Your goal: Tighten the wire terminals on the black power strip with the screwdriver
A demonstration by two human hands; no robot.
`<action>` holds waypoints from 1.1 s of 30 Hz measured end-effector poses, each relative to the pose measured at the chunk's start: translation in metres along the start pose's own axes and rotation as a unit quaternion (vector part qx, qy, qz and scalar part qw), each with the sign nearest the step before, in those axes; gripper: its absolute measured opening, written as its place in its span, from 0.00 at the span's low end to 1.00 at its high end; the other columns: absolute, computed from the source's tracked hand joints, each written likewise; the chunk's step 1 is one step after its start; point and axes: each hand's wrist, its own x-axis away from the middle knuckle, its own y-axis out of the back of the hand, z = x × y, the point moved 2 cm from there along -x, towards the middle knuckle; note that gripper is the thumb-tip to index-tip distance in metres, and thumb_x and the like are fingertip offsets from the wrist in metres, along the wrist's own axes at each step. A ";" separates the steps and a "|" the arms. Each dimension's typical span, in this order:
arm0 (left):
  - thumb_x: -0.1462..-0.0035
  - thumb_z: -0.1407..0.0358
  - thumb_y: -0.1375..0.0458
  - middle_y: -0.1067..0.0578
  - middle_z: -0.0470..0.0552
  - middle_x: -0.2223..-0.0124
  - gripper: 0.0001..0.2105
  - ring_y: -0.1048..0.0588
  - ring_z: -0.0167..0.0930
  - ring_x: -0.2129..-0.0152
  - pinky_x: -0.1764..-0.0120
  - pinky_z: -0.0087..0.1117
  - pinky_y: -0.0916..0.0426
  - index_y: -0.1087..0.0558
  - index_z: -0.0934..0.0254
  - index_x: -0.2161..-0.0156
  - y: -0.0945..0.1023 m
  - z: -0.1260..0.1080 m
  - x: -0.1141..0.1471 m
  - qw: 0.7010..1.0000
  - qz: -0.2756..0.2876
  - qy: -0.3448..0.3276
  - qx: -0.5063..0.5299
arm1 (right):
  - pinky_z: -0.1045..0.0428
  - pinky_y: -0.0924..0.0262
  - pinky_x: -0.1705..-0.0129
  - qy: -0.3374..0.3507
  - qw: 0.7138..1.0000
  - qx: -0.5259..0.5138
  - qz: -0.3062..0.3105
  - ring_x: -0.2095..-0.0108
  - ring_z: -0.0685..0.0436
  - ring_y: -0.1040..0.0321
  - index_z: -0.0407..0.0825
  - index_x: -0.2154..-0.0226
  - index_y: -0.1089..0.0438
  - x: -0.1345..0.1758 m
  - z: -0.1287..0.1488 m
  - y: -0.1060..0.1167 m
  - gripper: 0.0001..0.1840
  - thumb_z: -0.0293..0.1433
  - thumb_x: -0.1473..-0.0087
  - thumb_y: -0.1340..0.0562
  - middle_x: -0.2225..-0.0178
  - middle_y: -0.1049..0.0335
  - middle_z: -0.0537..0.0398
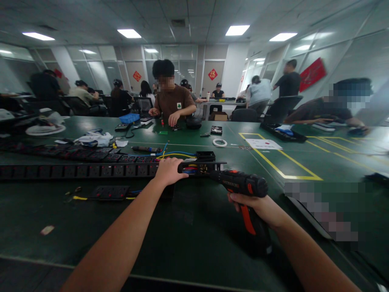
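Note:
My right hand point(263, 206) is wrapped round the grip of a black and orange cordless drill point(243, 184), its front end pointing left. The drill's nose meets the right end of a long black power strip point(117, 171), where coloured wires and brass-looking parts show inside; whether the bit touches a screw is hidden. Around the strip, just left of this open end, my left hand point(170, 171) is closed. In front of the strip lies a short black socket section point(111, 192) with yellow and blue wires.
Behind the strip lie more socket sections point(100, 154), a black rectangular part point(205, 155) and a screwdriver-like tool point(146, 149). A roll of white tape point(219, 142) rests farther back. Across the green table point(194, 251) a person point(174, 99) handles small parts. A dark tray point(284, 132) stands right.

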 end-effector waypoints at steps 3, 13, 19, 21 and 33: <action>0.46 0.35 0.39 0.23 0.56 0.42 0.35 0.27 0.49 0.47 0.47 0.47 0.36 0.26 0.55 0.41 0.000 0.000 0.000 1.000 -0.003 -0.003 0.000 | 0.49 0.41 0.69 -0.001 1.000 0.007 -0.001 0.73 0.45 0.34 0.47 0.68 0.25 0.000 0.000 -0.001 0.19 0.46 0.51 0.27 0.74 0.28 0.55; 0.46 0.35 0.40 0.23 0.56 0.42 0.35 0.27 0.48 0.47 0.47 0.47 0.36 0.26 0.54 0.41 0.003 -0.001 0.000 1.000 0.004 -0.001 -0.001 | 0.50 0.42 0.70 -0.005 1.000 0.008 -0.004 0.74 0.46 0.35 0.47 0.72 0.26 0.004 0.005 -0.003 0.20 0.46 0.51 0.27 0.77 0.30 0.57; 0.46 0.35 0.40 0.24 0.57 0.41 0.36 0.28 0.49 0.46 0.47 0.48 0.37 0.27 0.54 0.40 0.004 -0.002 0.000 1.000 0.013 0.003 0.009 | 0.50 0.42 0.69 -0.008 1.000 0.009 -0.007 0.74 0.46 0.35 0.48 0.72 0.27 0.003 0.004 -0.002 0.19 0.46 0.51 0.27 0.77 0.30 0.58; 0.46 0.35 0.40 0.24 0.57 0.42 0.36 0.28 0.49 0.46 0.47 0.48 0.37 0.27 0.54 0.40 0.004 -0.002 0.001 1.000 0.013 0.002 0.009 | 0.49 0.43 0.70 -0.011 1.000 0.016 -0.005 0.75 0.46 0.35 0.48 0.72 0.27 0.004 0.004 -0.002 0.20 0.47 0.51 0.27 0.77 0.31 0.58; 0.46 0.36 0.39 0.23 0.56 0.43 0.34 0.27 0.48 0.46 0.47 0.46 0.37 0.26 0.55 0.42 0.005 -0.003 0.002 1.000 0.010 0.001 0.006 | 0.50 0.43 0.70 -0.007 1.000 0.021 0.003 0.75 0.46 0.36 0.48 0.72 0.28 0.003 0.004 -0.003 0.20 0.48 0.50 0.28 0.77 0.32 0.58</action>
